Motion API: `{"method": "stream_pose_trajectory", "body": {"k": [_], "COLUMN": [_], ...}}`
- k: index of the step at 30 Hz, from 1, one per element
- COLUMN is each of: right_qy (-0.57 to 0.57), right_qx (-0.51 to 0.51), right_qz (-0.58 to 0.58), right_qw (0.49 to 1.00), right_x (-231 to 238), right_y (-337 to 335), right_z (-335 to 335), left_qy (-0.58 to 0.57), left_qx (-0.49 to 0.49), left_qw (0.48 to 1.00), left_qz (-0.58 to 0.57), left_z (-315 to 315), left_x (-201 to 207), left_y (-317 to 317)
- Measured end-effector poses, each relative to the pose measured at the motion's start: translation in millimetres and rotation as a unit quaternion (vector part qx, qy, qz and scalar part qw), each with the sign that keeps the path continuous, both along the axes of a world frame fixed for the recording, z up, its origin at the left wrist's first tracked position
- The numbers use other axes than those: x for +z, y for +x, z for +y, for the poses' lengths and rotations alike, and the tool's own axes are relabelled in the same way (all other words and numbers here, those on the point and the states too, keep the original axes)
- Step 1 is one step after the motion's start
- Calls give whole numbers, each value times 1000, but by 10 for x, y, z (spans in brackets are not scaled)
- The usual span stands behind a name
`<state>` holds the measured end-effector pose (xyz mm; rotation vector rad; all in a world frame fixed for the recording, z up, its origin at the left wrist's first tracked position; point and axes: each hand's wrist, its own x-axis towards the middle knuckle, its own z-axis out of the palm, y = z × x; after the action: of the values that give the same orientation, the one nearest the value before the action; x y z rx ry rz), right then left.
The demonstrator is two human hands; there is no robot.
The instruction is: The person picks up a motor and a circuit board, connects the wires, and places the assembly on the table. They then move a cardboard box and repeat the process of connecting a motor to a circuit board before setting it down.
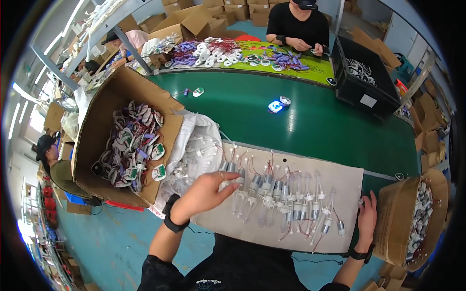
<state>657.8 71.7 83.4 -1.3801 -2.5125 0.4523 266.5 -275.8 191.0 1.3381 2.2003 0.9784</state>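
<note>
A beige cardboard sheet (218, 220) lies in front of me, covered with several small silver motors (266, 184) joined to white fittings, clear plastic tubes (242, 206) and thin red wires. My left hand (208, 191) reaches over its left part, thumb and index finger apart, fingertips close to a silver motor (241, 175). At the sheet's right edge rests my right hand (367, 218), fingers stretched forward and apart. A small dark spot shows by its thumb, too small to name. One motor (341, 228) lies apart, near this hand.
A carton (87, 145) of white discs with wires stands left, beside a white bag (204, 128) of clear parts. Another carton (393, 218) stands right. Across the green belt (233, 104), carrying a lit blue piece (275, 106), a person (298, 29) works beside a black crate (369, 99).
</note>
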Motion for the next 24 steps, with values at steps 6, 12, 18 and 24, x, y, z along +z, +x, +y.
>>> {"method": "stream_pose_trajectory", "body": {"k": [6, 12, 18, 24], "right_qy": [-3, 36, 1, 113], "right_qx": [-45, -37, -46, 227], "right_qz": [110, -5, -256, -60], "right_qw": [993, 999, 966, 965], "right_x": [118, 191, 70, 1574], "right_y": [22, -110, -11, -2188], "right_z": [-8, -27, 64, 103], "left_qy": [-73, -53, 29, -1], "left_qx": [105, 37, 119, 138], "left_qw": [992, 987, 986, 957], "left_qz": [-13, 147, 116, 254], "left_z": [-326, -21, -263, -950], "left_x": [-90, 115, -586, -1649], "left_y": [-42, -160, 88, 519]}}
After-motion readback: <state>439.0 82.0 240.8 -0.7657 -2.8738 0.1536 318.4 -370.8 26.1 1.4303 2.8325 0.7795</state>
